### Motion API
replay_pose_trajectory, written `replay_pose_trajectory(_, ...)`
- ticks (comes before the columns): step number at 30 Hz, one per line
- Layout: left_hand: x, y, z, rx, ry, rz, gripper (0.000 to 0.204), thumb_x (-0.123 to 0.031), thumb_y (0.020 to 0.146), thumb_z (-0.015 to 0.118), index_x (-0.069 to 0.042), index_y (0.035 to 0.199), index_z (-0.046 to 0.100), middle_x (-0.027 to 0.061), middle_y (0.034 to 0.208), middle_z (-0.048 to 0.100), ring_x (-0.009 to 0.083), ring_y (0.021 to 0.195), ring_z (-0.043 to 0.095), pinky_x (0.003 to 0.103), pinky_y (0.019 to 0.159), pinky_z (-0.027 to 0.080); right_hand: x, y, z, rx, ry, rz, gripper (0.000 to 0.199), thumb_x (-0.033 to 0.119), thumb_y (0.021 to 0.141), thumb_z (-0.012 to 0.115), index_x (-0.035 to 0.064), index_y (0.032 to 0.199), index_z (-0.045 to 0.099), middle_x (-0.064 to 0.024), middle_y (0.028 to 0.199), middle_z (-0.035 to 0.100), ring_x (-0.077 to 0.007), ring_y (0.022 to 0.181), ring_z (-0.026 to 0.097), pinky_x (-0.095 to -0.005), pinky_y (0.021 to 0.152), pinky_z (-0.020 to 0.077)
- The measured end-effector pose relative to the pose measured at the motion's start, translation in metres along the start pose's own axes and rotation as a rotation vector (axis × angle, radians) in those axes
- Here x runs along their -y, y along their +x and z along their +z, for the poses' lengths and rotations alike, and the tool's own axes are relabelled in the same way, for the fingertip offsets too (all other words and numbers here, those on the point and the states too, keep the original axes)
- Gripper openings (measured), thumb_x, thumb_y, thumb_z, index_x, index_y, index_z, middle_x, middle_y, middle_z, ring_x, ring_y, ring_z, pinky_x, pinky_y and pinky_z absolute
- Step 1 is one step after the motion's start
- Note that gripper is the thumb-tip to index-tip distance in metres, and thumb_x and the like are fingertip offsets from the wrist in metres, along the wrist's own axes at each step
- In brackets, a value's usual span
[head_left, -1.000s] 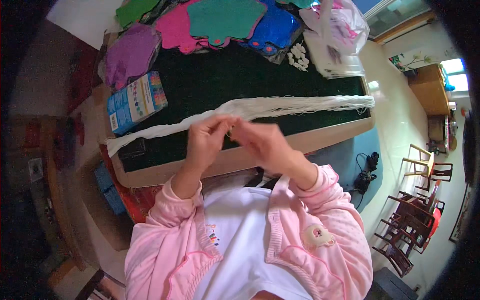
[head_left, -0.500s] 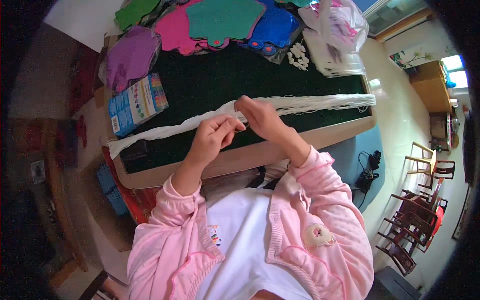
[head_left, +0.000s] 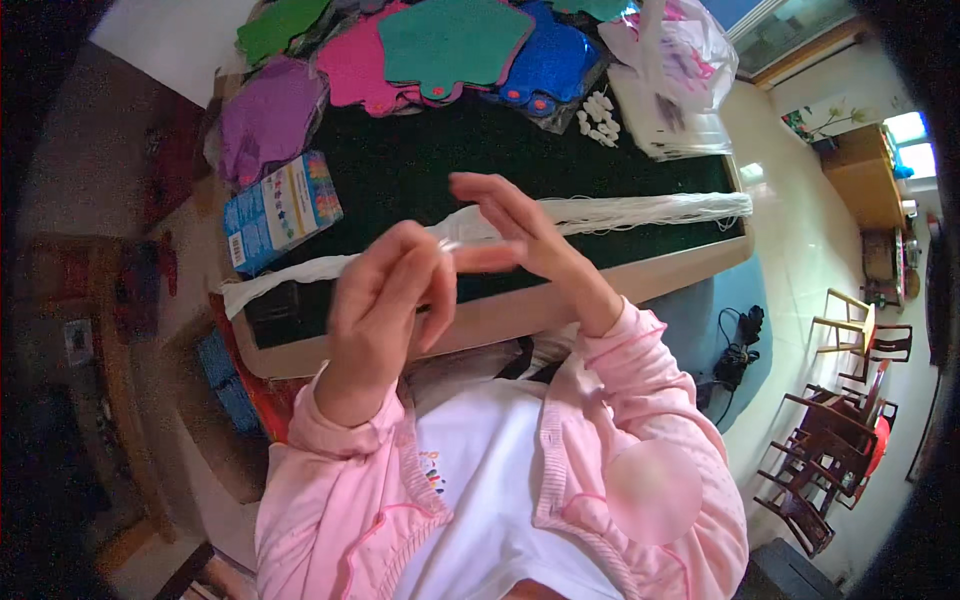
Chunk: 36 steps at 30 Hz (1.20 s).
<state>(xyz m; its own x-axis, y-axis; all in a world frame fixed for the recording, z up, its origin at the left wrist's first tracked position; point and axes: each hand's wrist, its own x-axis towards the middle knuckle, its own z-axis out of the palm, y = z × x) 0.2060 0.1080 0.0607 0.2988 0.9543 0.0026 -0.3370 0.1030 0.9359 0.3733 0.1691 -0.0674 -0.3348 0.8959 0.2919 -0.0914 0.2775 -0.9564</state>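
Left hand and right hand raised close together, seemingly in a step of handling fine thread; next, probably calls for exact, gentle finger control. Behind them, white thread skein lying lengthwise across the dark green tabletop. On left, index finger stretched toward right hand, others curled, with small white band, perhaps thread — cannot tell if clamped on anything. On right, fingers extended and parted, pointing leftward, wrist angled inward.

2 forearms angle inward; left hand partly curled, right hand loosely extended leftward.
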Motion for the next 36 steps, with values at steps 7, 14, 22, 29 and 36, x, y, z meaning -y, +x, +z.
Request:
replay_pose_trajectory(7,0.055,0.023,-0.021,-0.219,0.371,0.072,0.023,-0.017,0.093,0.046,-0.002,0.087,0.062,0.0074,0.089,0.066,0.0013,0.045,0.039,0.016,0.041,0.031,0.080,-0.034,0.012,0.243,0.001,0.205,0.016,0.009,0.093,0.040,0.0002,0.090,0.054,-0.0054,0.079,0.059,-0.0131,0.073,0.056,-0.0245,0.066,0.0435)
replay_pose_trajectory(14,0.056,0.000,-0.004,-0.019,0.125,-0.032,0.027,-0.019,0.095,0.044,-0.001,0.090,0.064,0.0009,0.066,0.059,0.0017,0.047,0.040,0.017,0.041,0.029,0.049,-0.033,-0.003,0.129,-0.292,0.025,0.012,-0.002,0.083,0.050,0.0002,0.095,0.053,-0.0139,0.081,0.058,-0.0220,0.074,0.060,-0.0283,0.066,0.0466)
replay_pose_trajectory(22,0.072,-0.005,-0.012,-0.057,0.385,-0.165,0.021,-0.015,0.093,0.047,-0.005,0.100,0.064,-0.0001,0.071,0.060,0.0014,0.050,0.042,0.016,0.043,0.033,0.047,-0.027,-0.009,0.029,-0.354,-0.095,0.014,-0.004,0.079,0.052,0.0004,0.092,0.054,-0.0132,0.073,0.055,-0.0308,0.064,0.055,-0.0314,0.057,0.0440)
replay_pose_trajectory(29,0.078,0.003,-0.015,-0.209,0.517,0.090,0.021,-0.016,0.092,0.049,-0.007,0.103,0.064,-0.0019,0.067,0.061,0.0031,0.050,0.042,0.018,0.045,0.036,0.050,-0.038,0.008,0.126,-0.396,-0.133,0.012,-0.003,0.080,0.054,0.0008,0.091,0.055,-0.0157,0.076,0.058,-0.0308,0.068,0.059,-0.0321,0.059,0.0461)
replay_pose_trajectory(36,0.068,0.000,-0.019,-0.055,0.150,-0.133,0.027,-0.021,0.094,0.046,-0.002,0.095,0.064,-0.0012,0.069,0.062,0.0019,0.047,0.038,0.017,0.043,0.031,0.040,-0.033,0.005,0.109,-0.498,-0.076,0.009,0.000,0.081,0.053,0.0016,0.090,0.053,-0.0166,0.077,0.059,-0.0336,0.069,0.059,-0.0358,0.057,0.0460)
